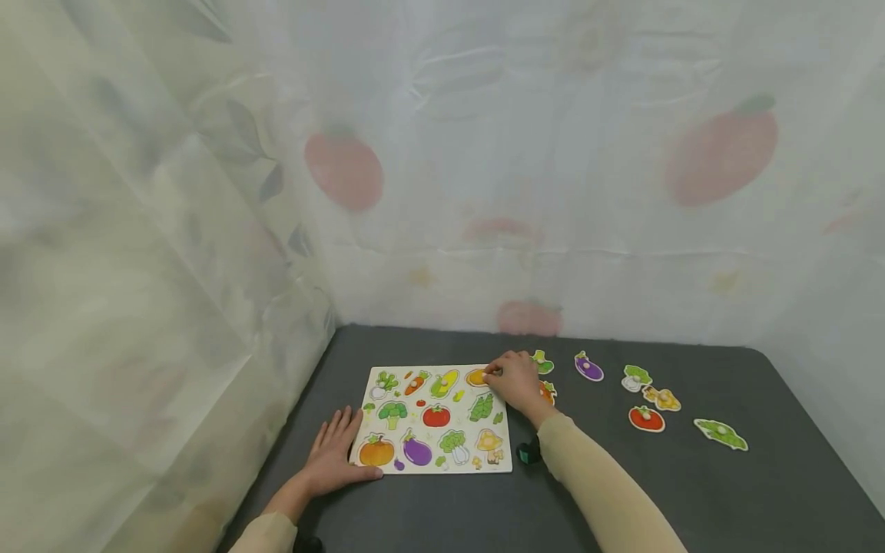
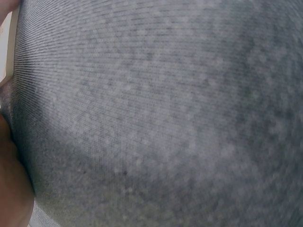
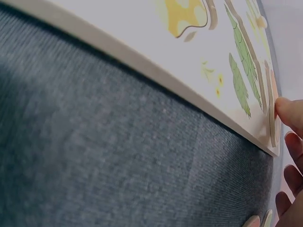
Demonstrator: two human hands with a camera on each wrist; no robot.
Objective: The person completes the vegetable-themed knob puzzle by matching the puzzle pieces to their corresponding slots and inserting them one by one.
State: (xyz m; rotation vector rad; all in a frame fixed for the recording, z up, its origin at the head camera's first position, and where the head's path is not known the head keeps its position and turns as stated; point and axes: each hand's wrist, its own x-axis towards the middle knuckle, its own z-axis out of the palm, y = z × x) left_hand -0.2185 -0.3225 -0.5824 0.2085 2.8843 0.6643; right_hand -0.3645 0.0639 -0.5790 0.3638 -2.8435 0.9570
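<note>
A white vegetable puzzle board [image 1: 408, 407] lies flat on the dark table. Along its far row sit knobbed pieces: a turnip-like one [image 1: 383, 385], a carrot [image 1: 417, 383] and a corn cob [image 1: 445, 384]. At the far right corner my right hand [image 1: 515, 380] pinches an orange oval puzzle piece [image 1: 475, 378]; in the right wrist view, the thumb [image 3: 289, 112] touches that piece at its recess. My left hand [image 1: 336, 453], fingers spread, rests against the board's near left corner. The left wrist view catches only a bit of hand [image 2: 14, 184] and board edge [image 2: 6, 47].
Loose pieces lie right of the board: broccoli [image 1: 543, 364], a pumpkin [image 1: 549, 392] partly behind my right hand, an eggplant [image 1: 588, 367], a cabbage [image 1: 636, 378], mushrooms [image 1: 664, 399], a tomato [image 1: 646, 419] and a pea pod [image 1: 720, 434]. Patterned curtains [image 1: 442, 169] hang behind and beside the table.
</note>
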